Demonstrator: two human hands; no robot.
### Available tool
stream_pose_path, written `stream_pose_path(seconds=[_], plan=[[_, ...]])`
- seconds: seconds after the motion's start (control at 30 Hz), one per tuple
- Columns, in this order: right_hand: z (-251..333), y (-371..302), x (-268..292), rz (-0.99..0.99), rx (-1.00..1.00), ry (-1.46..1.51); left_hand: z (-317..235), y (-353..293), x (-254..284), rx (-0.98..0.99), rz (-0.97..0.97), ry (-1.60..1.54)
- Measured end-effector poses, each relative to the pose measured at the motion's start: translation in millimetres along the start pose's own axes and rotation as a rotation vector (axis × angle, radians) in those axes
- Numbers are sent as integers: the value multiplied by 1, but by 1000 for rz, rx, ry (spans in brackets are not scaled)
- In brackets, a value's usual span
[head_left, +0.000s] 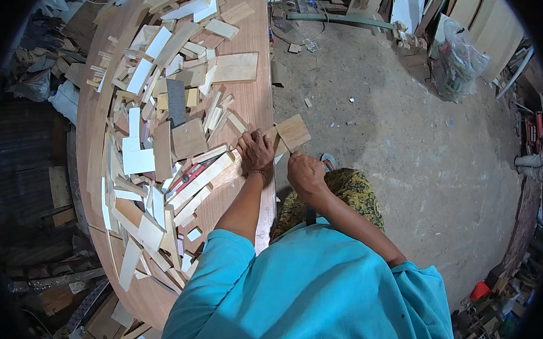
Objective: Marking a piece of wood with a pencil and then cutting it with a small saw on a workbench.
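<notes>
Leftmost, with hours read from the middle of the view, a dark corrugated sheet [24, 150] lies at 9 o'clock. Next comes the curved brown tabletop [239, 195], heaped with wooden offcuts [190, 139], some pale, some white-faced. Among them, a dark grey block [176, 102] sits toward 10 o'clock, and a long red tool [188, 178], partly covered by strips, rests just below 9 o'clock.

Close to the centre, toward 11 o'clock, the left hand [256, 150] is set down at the table's edge, fingers bent and pointing to 12; it bears on the near end of a wooden piece, though how firmly I cannot tell. That wooden piece [294, 132], square-ended and light brown, juts past the edge at 1 o'clock. Just beside the centre at 3 o'clock, the right hand [306, 174] is closed in a fist around a thin tool, its handle hidden by the fingers; a slim strip of it reaches toward 11 o'clock, against the piece.

Farther right spreads the grey concrete floor [418, 177], with a clear plastic bag [458, 66] at 2 o'clock and a red container [480, 291] at 4.
</notes>
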State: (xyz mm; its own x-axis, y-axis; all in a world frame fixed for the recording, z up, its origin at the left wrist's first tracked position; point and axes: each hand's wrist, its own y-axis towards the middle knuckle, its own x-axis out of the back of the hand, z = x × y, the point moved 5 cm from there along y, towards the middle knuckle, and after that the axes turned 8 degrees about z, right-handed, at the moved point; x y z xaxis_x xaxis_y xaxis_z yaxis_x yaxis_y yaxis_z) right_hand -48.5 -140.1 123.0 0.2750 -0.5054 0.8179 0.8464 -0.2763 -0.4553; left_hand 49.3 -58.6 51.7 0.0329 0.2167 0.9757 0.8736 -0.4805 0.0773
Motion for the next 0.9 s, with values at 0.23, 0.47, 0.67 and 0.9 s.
stream_pose_path(seconds=[0.23,0.47,0.67,0.9], plan=[[-2,33,-9,-98,11,92,0,0,-8,10,86,-2],[-7,2,-10,-187,3,125,5,2,-8,7,13,-11],[-9,4,-7,-173,38,-61,4,0,-13,-41,-50,25],[-7,1,-15,-191,118,-17,10,-11,-13,-230,-144,5]])
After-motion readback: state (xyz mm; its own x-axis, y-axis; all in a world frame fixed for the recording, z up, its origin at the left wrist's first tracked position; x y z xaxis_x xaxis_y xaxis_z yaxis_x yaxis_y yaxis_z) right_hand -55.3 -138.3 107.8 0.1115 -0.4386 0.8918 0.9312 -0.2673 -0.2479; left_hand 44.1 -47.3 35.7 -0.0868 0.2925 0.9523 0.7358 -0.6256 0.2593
